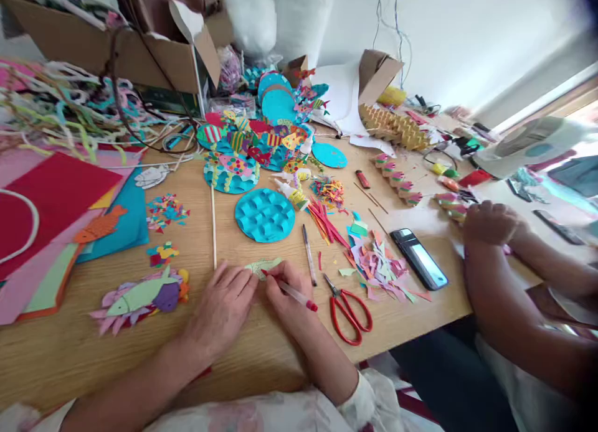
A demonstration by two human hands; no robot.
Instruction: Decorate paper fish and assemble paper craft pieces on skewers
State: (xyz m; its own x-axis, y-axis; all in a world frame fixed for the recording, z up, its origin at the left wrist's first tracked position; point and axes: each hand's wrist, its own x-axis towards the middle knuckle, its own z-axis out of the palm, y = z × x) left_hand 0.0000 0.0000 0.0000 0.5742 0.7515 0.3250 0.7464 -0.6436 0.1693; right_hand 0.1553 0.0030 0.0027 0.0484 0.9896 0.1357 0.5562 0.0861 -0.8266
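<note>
My right hand (pixel 288 290) is closed round a red-capped pen (pixel 299 296), its tip resting on a small light green paper cutout (pixel 255 267) with dark line marks. Flat on the table, my left hand (pixel 227 298) has its fingers stretched out and presses the cutout's left side; part of the cutout is hidden under the hands. Beyond them lies a blue round disc (pixel 265 215) with raised paper scales. A second pen (pixel 309 256) and red-handled scissors (pixel 348 310) lie to the right. Left of my hands sits a pile of paper fish (pixel 142 298).
Paper scraps (pixel 380 264) and a phone (pixel 419 259) lie to the right, near a co-worker's hands (pixel 490 223). Coloured paper sheets (pixel 56 201) cover the left side. Finished paper fish (pixel 255 136), glue bottles (pixel 292 192) and a cardboard box (pixel 154 65) stand at the back.
</note>
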